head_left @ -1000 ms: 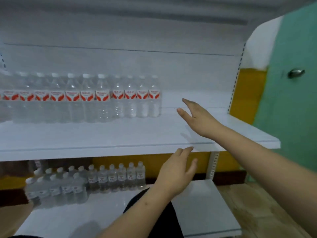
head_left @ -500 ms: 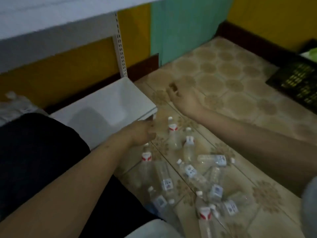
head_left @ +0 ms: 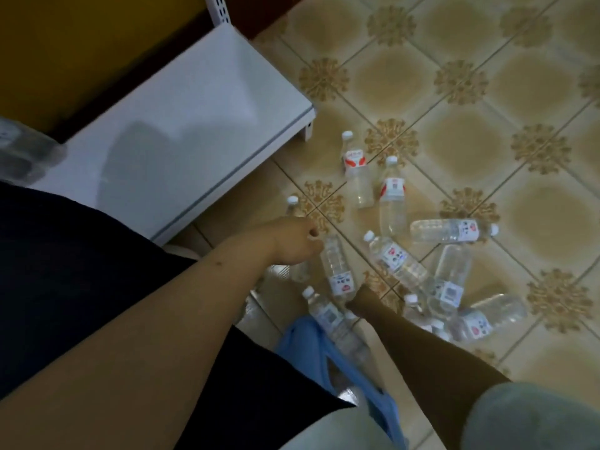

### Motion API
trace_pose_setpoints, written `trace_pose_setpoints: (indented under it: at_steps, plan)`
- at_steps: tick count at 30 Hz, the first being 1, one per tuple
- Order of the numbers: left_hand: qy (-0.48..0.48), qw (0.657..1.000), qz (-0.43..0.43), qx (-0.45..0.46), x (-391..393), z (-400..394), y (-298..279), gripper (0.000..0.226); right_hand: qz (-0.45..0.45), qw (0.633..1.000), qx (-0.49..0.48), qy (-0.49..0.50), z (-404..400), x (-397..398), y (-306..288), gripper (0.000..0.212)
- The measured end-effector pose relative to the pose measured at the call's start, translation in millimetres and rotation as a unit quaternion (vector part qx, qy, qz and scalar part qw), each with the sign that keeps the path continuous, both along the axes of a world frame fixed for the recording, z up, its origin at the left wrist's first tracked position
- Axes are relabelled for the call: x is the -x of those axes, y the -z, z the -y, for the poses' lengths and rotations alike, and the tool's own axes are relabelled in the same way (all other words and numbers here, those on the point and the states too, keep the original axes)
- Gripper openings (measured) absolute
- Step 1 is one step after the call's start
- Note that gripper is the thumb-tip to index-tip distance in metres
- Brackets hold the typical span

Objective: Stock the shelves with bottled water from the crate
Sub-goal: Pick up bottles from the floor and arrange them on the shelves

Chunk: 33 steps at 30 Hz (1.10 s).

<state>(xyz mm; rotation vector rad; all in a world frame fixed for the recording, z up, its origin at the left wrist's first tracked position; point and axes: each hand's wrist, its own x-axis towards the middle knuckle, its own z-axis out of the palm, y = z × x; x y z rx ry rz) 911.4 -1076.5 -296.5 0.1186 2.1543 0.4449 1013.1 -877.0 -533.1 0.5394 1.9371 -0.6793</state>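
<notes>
About ten bottles (head_left: 393,207) lie scattered on the floor (head_left: 487,92) off the shelf's (head_left: 181,125) front corner. Left hand (head_left: 292,241) curls around one bottle (head_left: 293,216). Right hand (head_left: 360,302) touches another (head_left: 337,271); its grip is unclear.

Floor (head_left: 438,92): tiled in beige squares, set diagonally, with brown rosette ornaments (head_left: 461,81) placed at the tile corners.
Wall (head_left: 65,43): painted mustard yellow, edged below by a dark brown skirting (head_left: 136,92).
Upright (head_left: 218,8): white, perforated with slots, seen at the top edge.
Light: dim, with shadow cast toward the left.
</notes>
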Motion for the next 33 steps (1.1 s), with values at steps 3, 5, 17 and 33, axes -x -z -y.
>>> trace_pose_setpoints:
  at_steps: [3, 5, 17, 33]
  plan:
    - [0.016, 1.0, 0.014, 0.007, -3, 1, 11, 0.041, 0.013, 0.992, 0.052, 0.117, 0, -16, 26, 0.037]
    - [0.023, 0.999, 0.02, 0.02, -2, 4, 16, 0.043, 0.019, 0.985, 0.071, 0.157, 0, -19, 29, 0.035]
    - [0.011, 1.0, 0.006, 0.008, 10, -10, 24, 0.042, -0.098, 0.923, 0.2, 0.314, -15, -23, -36, 0.013]
    - [-0.104, 0.97, -0.207, 0.068, -1, 35, -11, 0.11, -0.17, 0.915, 0.341, 0.13, -12, 59, -232, 0.018]
